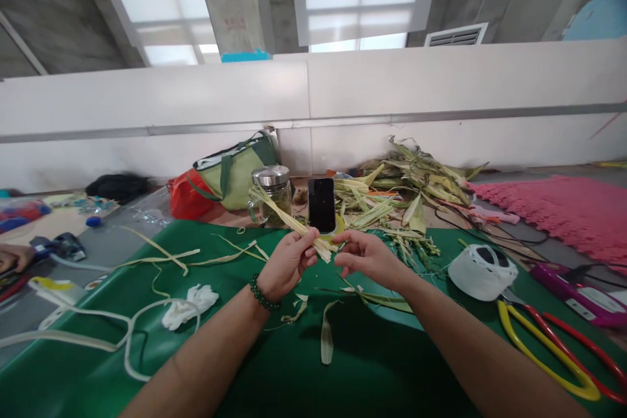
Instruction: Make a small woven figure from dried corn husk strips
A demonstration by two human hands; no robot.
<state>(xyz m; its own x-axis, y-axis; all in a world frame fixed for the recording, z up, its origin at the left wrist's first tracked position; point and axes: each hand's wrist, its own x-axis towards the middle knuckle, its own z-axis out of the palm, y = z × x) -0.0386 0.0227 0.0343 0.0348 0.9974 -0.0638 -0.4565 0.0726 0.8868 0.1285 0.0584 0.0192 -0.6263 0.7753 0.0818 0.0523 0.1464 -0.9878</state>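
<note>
My left hand (288,262), with a green bead bracelet (263,294) on its wrist, is closed around a bundle of pale dried leaf strips (284,215) that slants up to the left. My right hand (365,255) pinches the lower end of the same bundle (324,250), fingers curled. Both hands hover above a green mat (274,366). A black phone (322,205) stands upright just behind the hands.
A glass jar with a metal lid (272,194), a green bag (235,170) and a pile of husks (411,183) lie behind. A white tape roll (482,271), red and yellow-handled scissors (553,346) and a pink mat (563,209) are at right. Loose strips (161,255) and crumpled white material (189,305) are at left. Another person's hand (12,256) shows at far left.
</note>
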